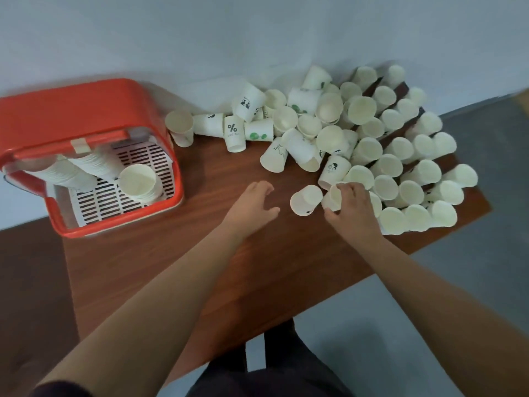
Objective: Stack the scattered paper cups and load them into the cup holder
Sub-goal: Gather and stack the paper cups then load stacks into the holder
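Observation:
Many white paper cups (pixel 363 144) lie scattered in a heap across the right half of the brown table (pixel 177 267), some printed with small pictures. A red cup holder (pixel 86 110) with a white slatted floor stands at the left, and stacked cups (pixel 137 181) lie inside it. My right hand (pixel 353 209) is closed around one paper cup (pixel 333 196) at the near edge of the heap. Just left of it another cup (pixel 305 200) lies on its side. My left hand (pixel 252 203) hovers beside that cup, fingers apart, holding nothing.
A pale wall runs along the table's far side. Grey floor shows to the right and below the table's near edge. The cup heap reaches the table's right edge.

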